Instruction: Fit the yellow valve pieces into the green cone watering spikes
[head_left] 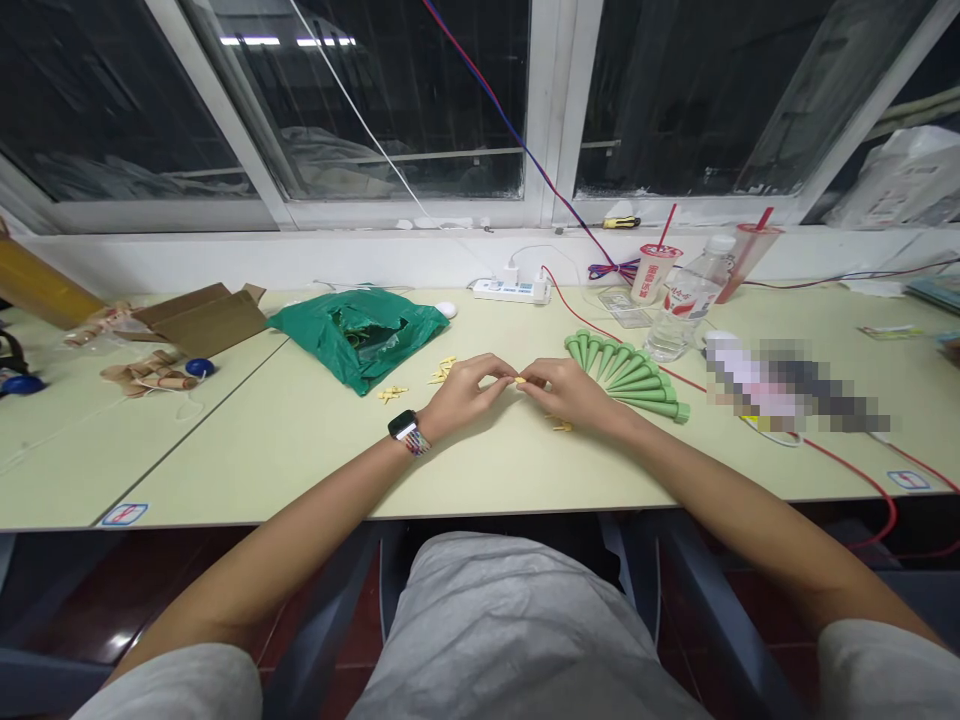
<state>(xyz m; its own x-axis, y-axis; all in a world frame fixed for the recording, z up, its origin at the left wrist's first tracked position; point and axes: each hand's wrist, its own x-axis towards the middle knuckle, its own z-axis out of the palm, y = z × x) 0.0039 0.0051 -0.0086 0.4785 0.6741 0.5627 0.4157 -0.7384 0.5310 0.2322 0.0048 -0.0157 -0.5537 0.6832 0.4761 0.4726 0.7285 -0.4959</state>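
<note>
Bg: dark windows (382, 95) w/ white frames (551, 110), pale-yellow desks (225, 470) end to end, dark red floor (142, 590).

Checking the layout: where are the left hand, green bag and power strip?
left hand (465, 395), head view, back of hand
green bag (360, 335), head view, its middle
power strip (510, 291), head view, top face

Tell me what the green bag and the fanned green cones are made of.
The green bag looks like thin plastic film: glossy, with crumpled creases catching the light. The green cones look like matte folded paper, judging by their dull surface and ridged rims, though from here moulded plastic can't be ruled out.
</note>
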